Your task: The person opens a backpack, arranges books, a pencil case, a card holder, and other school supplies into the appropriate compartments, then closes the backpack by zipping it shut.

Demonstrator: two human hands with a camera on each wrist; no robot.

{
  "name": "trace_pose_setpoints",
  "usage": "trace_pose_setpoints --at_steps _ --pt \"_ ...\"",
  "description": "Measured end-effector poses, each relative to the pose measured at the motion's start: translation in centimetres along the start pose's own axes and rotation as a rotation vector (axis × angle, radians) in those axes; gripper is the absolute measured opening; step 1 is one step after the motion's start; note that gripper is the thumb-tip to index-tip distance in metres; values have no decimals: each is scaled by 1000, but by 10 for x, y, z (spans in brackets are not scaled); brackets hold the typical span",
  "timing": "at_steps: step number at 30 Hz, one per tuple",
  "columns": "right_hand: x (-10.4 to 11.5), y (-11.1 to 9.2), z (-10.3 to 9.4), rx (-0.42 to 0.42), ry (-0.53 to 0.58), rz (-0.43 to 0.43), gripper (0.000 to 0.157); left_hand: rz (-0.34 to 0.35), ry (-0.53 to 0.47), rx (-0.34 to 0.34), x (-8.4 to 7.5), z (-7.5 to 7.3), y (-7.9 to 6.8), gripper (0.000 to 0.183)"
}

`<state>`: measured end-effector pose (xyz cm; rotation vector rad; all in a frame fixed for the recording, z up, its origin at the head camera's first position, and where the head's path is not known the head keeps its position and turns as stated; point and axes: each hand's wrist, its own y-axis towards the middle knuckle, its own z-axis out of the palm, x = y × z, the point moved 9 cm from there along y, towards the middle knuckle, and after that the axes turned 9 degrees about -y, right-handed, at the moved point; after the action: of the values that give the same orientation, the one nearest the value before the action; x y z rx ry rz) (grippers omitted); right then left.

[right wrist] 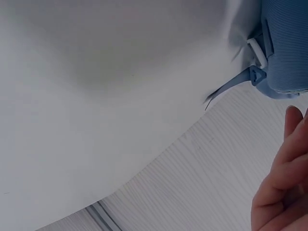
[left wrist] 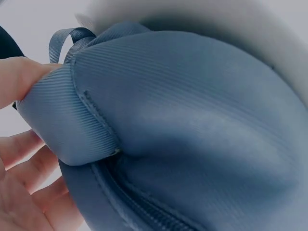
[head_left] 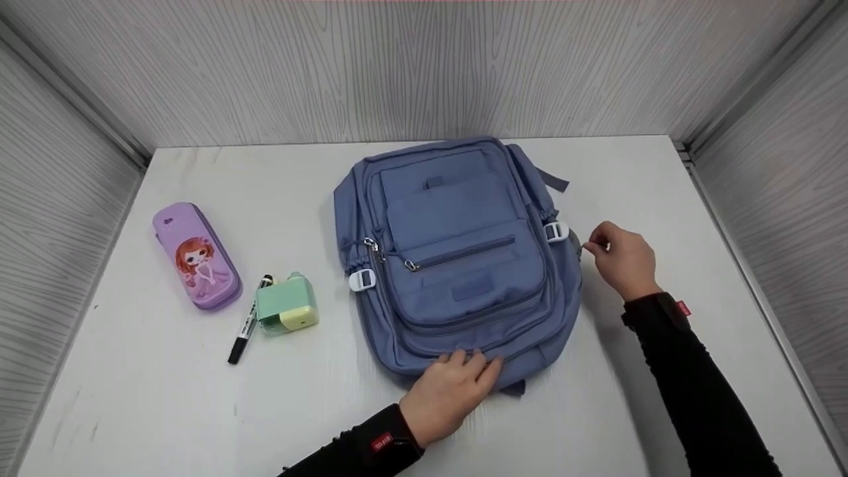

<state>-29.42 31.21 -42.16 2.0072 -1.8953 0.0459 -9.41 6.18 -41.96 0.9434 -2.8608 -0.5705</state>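
Note:
A blue backpack [head_left: 464, 265] lies front side up on the white table. At its near edge my left hand [head_left: 447, 396] grips the fabric. In the left wrist view, the thumb [left wrist: 26, 79] of that hand is on one side of a folded fabric end and the fingers [left wrist: 38, 178] are on the other. My right hand [head_left: 623, 258] is at the backpack's right side, its thumb and index finger pinching what looks like a zipper pull [head_left: 583, 248]. In the right wrist view the fingers [right wrist: 284, 187] are curled, and the pinched part is out of frame.
To the left lie a purple pencil case [head_left: 202, 258] with a cartoon girl, a black-and-white marker [head_left: 245, 331], and a green-and-yellow box-like object [head_left: 286, 305]. A loose strap [head_left: 553, 180] sticks out at the right. Wood-grain panels [head_left: 397, 73] enclose the table's back and sides.

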Motion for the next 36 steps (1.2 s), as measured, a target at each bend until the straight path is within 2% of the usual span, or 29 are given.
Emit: trace_pose_setpoints --at_steps 4,9,11,14,21,25,28,33,36 --pt "6 20 10 34 -36 -10 10 -1 -19 10 0 0 0 38" --pt "12 37 13 -18 -111 3 12 -7 -32 -1 -1 0 2 36" --pt "14 40 13 -42 -131 4 13 -10 -32 -10 -2 0 2 36" --pt "17 40 17 -36 -130 -3 14 -15 -27 -20 -2 -1 1 36" --pt "11 34 19 69 -47 5 21 -39 -42 -9 4 -2 -3 39" --pt "13 22 12 96 -23 0 27 -40 -49 21 5 0 -4 43" --pt "25 8 3 69 5 -18 28 -49 -46 21 5 0 -3 43" --pt "63 -33 -20 7 97 -103 25 -97 -62 -38 8 0 -1 41" --pt "95 -68 -38 -29 166 -203 26 -133 -78 -77 11 -2 0 41"
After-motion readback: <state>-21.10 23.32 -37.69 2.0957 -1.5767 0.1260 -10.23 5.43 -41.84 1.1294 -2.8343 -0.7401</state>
